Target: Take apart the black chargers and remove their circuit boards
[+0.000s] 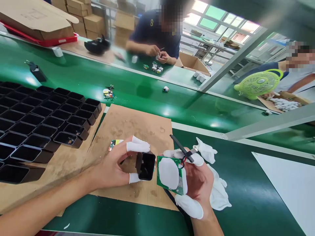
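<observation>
My left hand (115,164), with white finger cots on its fingertips, grips a small black rectangular plastic case (147,166) whose open end faces me. In my right hand (197,180), also in white finger cots, is a green circuit board (169,175) with a white pad on its face. A black cable with a plug-like end (183,149) runs over the fingers of that hand. Case and board are held close together above a brown cardboard sheet (137,123). Behind my left hand, part of another circuit board (114,143) shows on the cardboard.
Rows of black cases (44,121) stand on cardboard at left. White gloves (219,193) lie right of my right hand. A circuit board (108,93) and a black adapter (36,71) lie on the green conveyor (137,87). A co-worker (157,39) works across it; a metal post (236,59) slants at right.
</observation>
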A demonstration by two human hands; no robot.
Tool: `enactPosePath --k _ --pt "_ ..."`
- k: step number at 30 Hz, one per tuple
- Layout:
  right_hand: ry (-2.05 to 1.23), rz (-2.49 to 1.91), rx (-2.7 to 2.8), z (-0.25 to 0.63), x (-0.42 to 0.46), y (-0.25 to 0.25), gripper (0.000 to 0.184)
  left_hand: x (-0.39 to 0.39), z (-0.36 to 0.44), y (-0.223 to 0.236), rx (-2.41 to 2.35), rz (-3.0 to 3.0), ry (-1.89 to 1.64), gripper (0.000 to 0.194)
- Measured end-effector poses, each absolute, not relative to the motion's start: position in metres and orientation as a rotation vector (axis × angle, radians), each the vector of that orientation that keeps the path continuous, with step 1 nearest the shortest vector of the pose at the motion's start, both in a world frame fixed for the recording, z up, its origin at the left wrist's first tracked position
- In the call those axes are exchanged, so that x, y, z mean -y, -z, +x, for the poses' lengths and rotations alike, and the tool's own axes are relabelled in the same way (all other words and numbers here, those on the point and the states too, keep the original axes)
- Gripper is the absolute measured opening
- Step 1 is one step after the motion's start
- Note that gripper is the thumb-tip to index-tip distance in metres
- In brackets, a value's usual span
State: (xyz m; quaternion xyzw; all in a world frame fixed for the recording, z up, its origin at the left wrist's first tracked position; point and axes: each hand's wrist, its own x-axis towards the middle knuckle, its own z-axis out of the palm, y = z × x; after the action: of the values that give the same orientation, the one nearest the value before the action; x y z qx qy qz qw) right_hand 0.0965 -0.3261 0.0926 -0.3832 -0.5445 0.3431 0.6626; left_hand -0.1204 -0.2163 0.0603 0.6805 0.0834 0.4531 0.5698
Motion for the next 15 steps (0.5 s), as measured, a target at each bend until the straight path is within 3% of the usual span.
enactPosePath --k 9,15 --pt "-0.681 -0.859 1.221 0.097 0.325 -0.086 0.095 0.218 -0.120 -0.070 -0.460 1.558 -1.067 0.063" --pt "-0.774 -0.808 1.286 0.095 0.319 -0.105 0.072 0.223 -0.117 -0.073 -0.568 1.512 -1.184 0.038"
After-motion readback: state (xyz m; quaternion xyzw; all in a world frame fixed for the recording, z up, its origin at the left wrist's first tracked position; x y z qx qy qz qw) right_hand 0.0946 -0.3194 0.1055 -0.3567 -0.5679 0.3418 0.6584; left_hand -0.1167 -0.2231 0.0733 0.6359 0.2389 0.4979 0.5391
